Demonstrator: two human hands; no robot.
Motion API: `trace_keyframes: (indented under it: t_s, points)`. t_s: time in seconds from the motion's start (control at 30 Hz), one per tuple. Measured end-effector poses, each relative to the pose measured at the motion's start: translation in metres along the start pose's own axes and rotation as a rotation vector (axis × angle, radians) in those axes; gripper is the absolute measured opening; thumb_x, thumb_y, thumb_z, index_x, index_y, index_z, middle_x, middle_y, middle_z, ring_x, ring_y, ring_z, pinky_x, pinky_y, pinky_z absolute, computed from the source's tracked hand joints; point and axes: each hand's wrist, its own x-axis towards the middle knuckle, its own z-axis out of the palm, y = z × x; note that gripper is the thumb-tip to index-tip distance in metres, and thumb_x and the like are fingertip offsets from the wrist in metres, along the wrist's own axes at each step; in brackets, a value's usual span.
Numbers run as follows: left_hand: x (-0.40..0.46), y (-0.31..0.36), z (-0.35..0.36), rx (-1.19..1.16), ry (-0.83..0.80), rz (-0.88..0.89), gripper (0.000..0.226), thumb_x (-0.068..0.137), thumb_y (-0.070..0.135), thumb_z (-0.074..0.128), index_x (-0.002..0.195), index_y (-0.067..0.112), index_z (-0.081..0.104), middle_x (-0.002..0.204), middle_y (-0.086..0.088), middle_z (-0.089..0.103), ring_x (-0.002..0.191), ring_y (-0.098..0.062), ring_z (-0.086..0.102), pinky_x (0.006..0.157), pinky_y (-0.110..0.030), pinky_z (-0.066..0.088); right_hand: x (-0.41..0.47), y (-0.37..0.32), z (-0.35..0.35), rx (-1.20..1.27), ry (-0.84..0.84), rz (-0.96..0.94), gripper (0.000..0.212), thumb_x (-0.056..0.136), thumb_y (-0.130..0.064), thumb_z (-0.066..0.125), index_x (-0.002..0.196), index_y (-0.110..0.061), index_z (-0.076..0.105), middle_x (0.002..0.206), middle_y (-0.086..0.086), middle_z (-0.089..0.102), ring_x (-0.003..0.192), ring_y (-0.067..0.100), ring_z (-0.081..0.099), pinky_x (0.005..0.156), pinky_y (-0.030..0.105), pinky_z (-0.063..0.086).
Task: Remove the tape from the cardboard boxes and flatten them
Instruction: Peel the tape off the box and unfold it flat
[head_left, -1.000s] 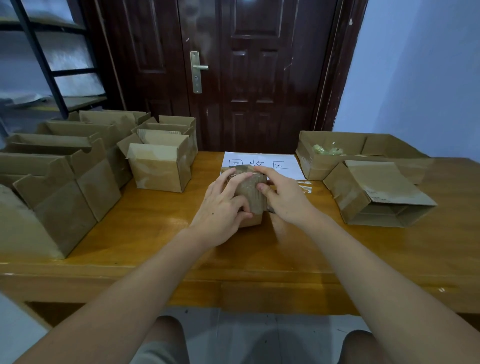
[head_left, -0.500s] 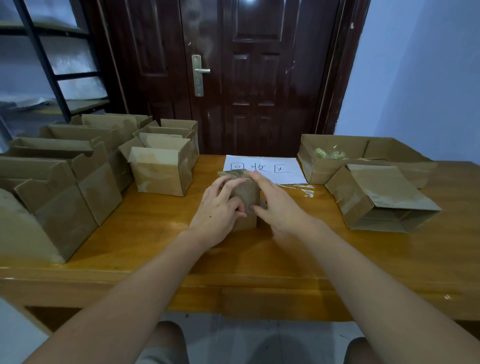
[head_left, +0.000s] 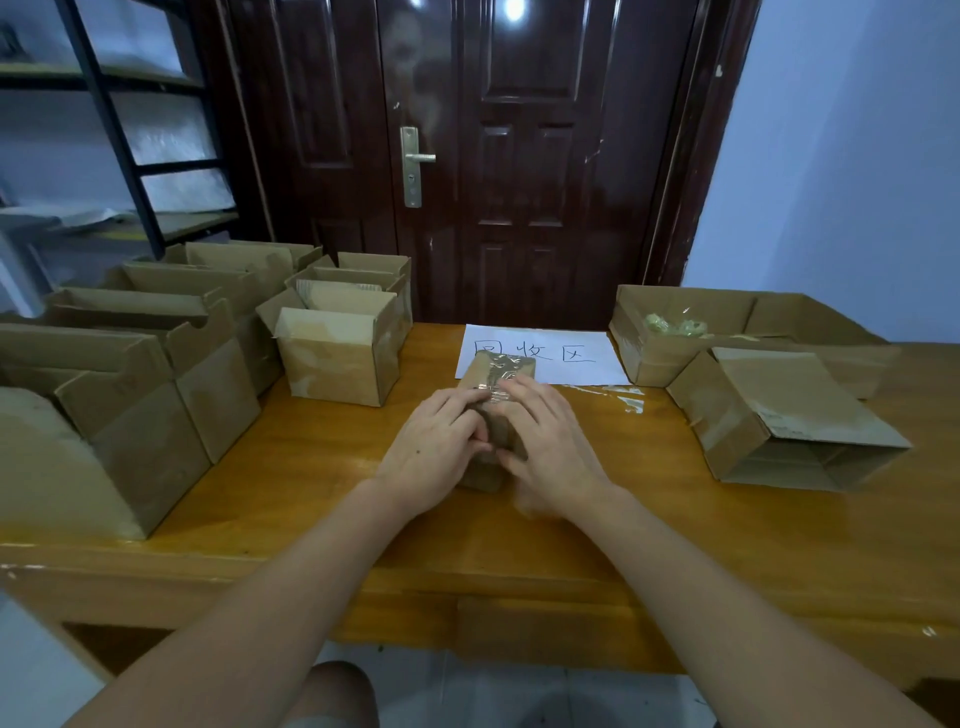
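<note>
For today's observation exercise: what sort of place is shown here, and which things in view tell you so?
Probably a storeroom or small packing room. A wooden table holds many cardboard boxes, metal shelving stands at the left, and a handwritten paper sign marks a spot on the table.

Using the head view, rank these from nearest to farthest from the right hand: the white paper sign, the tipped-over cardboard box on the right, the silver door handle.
1. White paper sign: on the table just beyond the right hand.
2. Tipped-over cardboard box: off to its right on the table.
3. Silver door handle: on the dark door behind the table.
</note>
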Motion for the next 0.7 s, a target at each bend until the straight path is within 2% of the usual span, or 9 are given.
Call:
trace_keyframes:
  t_s: [0.07,0.17,0.27,0.33,0.43,0.5,0.53,0.63,0.7]
  points:
    - [0.0,-0.002,0.001,-0.004,0.004,0.012,0.022,0.097,0.03,0.058,0.094,0.013,0.07,0.138,-0.01,0.065,0.132,-0.029,0.054,0.115,-0.043,0.044,0.0,-0.001,0.002,0.024,0.025,-0.058,0.033,0.087,-0.025,0.076,0.117,-0.014,0.064,0.146,0.009,0.054,0.142,0.026,0.043,0.118,0.045,0.037]
    - [-0.001,-0.005,0.003,-0.022,0.031,0.02,0.024,0.099,0.032,0.054,0.094,0.014,0.069,0.135,-0.008,0.067,0.134,-0.027,0.054,0.117,-0.035,0.036,-0.001,-0.002,0.001,0.017,-0.018,-0.052,0.021,0.088,-0.02,0.075,0.107,-0.011,0.07,0.147,0.01,0.054,0.141,0.026,0.043,0.114,0.045,0.042]
    - [-0.001,-0.008,0.001,-0.074,0.012,-0.008,0.022,0.101,0.037,0.052,0.096,0.019,0.064,0.14,-0.005,0.064,0.141,-0.023,0.048,0.117,-0.04,0.042,-0.002,-0.004,-0.002,-0.025,-0.011,-0.053,0.011,0.091,-0.015,0.072,0.1,-0.01,0.073,0.145,0.011,0.056,0.141,0.027,0.045,0.116,0.046,0.039]
    - [-0.002,-0.011,-0.002,-0.077,-0.038,-0.027,0.032,0.098,0.051,0.053,0.107,0.022,0.063,0.148,-0.001,0.058,0.146,-0.016,0.041,0.118,-0.037,0.041,-0.001,-0.005,-0.005,-0.067,0.005,-0.088,0.009,0.091,-0.013,0.071,0.1,-0.01,0.072,0.142,0.013,0.06,0.138,0.028,0.05,0.118,0.046,0.037]
    - [-0.003,-0.014,-0.004,-0.049,-0.12,-0.023,0.062,0.09,0.067,0.054,0.133,0.023,0.06,0.156,0.002,0.051,0.15,-0.014,0.035,0.12,-0.035,0.036,0.002,-0.009,-0.009,-0.102,0.016,-0.089,0.01,0.094,-0.014,0.068,0.103,-0.011,0.07,0.136,0.013,0.064,0.132,0.027,0.057,0.119,0.045,0.036]
    - [-0.002,-0.015,-0.004,-0.031,-0.126,-0.009,0.06,0.089,0.06,0.063,0.137,0.024,0.059,0.156,0.002,0.05,0.15,-0.015,0.036,0.12,-0.037,0.037,0.004,-0.011,-0.01,-0.073,0.042,-0.067,0.011,0.095,-0.017,0.065,0.104,-0.011,0.069,0.132,0.011,0.067,0.129,0.024,0.059,0.118,0.045,0.038]
    - [-0.002,-0.015,-0.004,-0.012,-0.107,0.011,0.051,0.091,0.048,0.069,0.135,0.023,0.061,0.155,0.001,0.052,0.149,-0.016,0.038,0.12,-0.038,0.039,0.004,-0.011,-0.011,-0.046,0.041,-0.054,0.014,0.095,-0.021,0.064,0.106,-0.013,0.068,0.132,0.008,0.067,0.129,0.022,0.058,0.117,0.044,0.039]
    - [-0.002,-0.015,-0.002,0.047,-0.033,0.056,0.035,0.087,0.012,0.08,0.119,0.019,0.069,0.145,-0.005,0.062,0.142,-0.02,0.049,0.117,-0.035,0.042,0.001,-0.012,-0.016,-0.017,-0.088,-0.029,0.039,0.089,-0.037,0.064,0.124,-0.02,0.06,0.143,0.0,0.059,0.138,0.015,0.047,0.117,0.036,0.038]
    - [-0.002,-0.012,-0.001,0.039,0.023,0.061,0.027,0.09,0.007,0.077,0.114,0.017,0.07,0.14,-0.007,0.065,0.138,-0.022,0.054,0.113,-0.034,0.043,0.001,-0.01,-0.02,-0.027,-0.159,-0.039,0.05,0.085,-0.034,0.07,0.131,-0.02,0.057,0.147,-0.001,0.055,0.139,0.015,0.044,0.119,0.035,0.037]
